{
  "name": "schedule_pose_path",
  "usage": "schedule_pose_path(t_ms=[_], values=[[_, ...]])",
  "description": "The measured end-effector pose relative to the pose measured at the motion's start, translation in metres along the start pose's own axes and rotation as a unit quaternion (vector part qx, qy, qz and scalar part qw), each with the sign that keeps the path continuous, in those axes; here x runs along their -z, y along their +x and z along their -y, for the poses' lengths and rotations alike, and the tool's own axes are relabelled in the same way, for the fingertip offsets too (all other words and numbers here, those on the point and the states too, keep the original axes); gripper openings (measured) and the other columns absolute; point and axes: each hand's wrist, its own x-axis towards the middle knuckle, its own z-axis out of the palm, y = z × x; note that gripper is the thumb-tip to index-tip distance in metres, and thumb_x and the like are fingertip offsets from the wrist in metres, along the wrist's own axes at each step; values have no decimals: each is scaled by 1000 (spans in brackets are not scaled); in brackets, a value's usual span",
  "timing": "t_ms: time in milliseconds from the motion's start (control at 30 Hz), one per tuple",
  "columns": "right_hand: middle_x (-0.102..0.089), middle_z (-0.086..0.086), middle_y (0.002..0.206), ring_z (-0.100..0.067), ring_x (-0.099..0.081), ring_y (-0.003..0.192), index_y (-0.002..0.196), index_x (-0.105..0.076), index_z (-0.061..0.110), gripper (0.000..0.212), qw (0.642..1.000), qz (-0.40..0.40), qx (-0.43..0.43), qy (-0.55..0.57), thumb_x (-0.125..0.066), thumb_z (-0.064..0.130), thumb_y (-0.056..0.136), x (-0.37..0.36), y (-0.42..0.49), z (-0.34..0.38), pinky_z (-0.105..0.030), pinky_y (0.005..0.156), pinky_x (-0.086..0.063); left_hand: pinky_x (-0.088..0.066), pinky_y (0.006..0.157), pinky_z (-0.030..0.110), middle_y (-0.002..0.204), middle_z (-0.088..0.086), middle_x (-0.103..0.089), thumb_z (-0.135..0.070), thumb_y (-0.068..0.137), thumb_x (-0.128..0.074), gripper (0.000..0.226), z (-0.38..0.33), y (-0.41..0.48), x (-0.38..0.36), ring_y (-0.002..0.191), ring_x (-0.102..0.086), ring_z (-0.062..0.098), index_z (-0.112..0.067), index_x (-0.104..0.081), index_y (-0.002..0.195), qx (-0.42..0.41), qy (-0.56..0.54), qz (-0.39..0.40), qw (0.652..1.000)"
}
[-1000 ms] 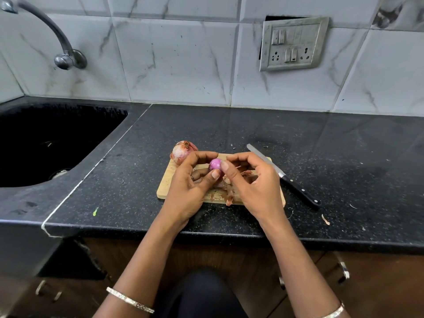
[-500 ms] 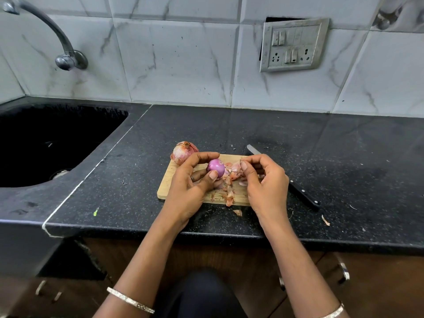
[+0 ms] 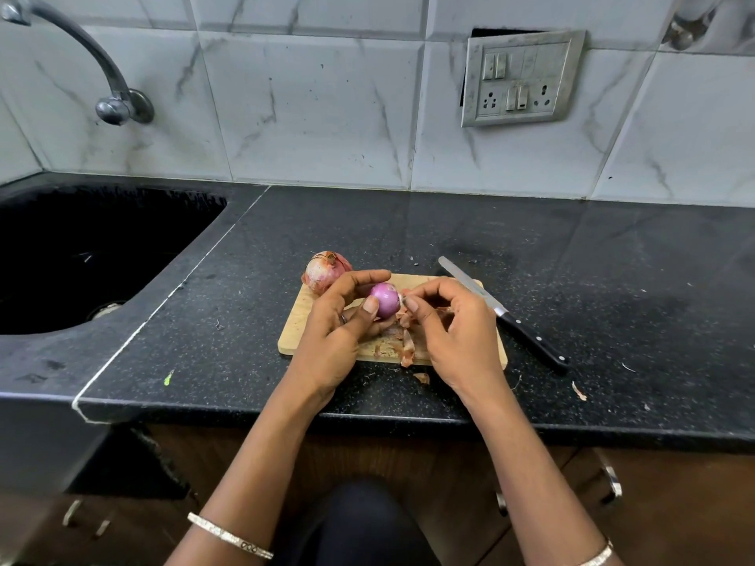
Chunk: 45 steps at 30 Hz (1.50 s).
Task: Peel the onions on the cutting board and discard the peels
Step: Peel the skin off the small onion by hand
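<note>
Hold firm and tear the peel [image 3: 402,298] down toward the root, I'd say, so it leaves in one strip. Your left hand [image 3: 339,341] curls round the onion [image 3: 386,300], thumb on its front, over the board [image 3: 297,325]. Your right hand [image 3: 453,332] pinches the peel at the onion's right side. Scraps [image 3: 406,346] lie under your right hand; a second onion [image 3: 322,272] sits just beyond your left fingers.

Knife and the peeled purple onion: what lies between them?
Head view: the right hand fills that stretch, its fingers pinching peel beside the peeled onion. The knife lies beyond its knuckles, blade over a corner of the cutting board.
</note>
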Motion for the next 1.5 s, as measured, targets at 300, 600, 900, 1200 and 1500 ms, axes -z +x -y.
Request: schedule_pose_path(t_ms=[300,600,900,1200,1500], values=[[-74,10,99,-9,-69,98,107,-72,21,19,999,30,24,35,-75,15,90,1,-2,10,-24,81,-54,-60,83,25,112,0,-72,-7,106,-46,27,-1,0,-2,105,-72,20,-9,-63,127,-3,-24,-7,1000],[-69,12,83,-7,-64,83,88,-69,17,12,999,-39,15,-33,-69,5,89,1,-1,5,-20,73,-48,-60,92,36,118,3,-69,-10,100,-60,26,-1,-1,-2,108,-72,26,-9,-66,125,9,-34,-16,999],[-74,11,105,-5,-64,105,104,-76,20,16,976,37,137,-164,-65,26,95,14,-28,20,-38,99,-50,-57,97,46,119,-20,-66,-16,96,-71,29,7,2,2,111,-70,23,-16,-66,125,-88,65,-138,984],[-14,8,168,-7,-3,155,161,-17,27,93,873,309,45,-375,5,79,88,16,-30,24,-44,127,-2,-54,89,20,118,-3,-71,-9,90,-76,34,6,4,3,105,-71,11,-10,-66,123,-114,113,-182,970],[-76,4,107,-23,-70,101,119,-71,29,29,940,69,43,-332,-63,16,95,15,36,23,-41,88,-56,-59,96,34,122,-1,-67,-9,91,-75,33,3,1,3,110,-69,9,-15,-66,122,-76,133,-125,980]])
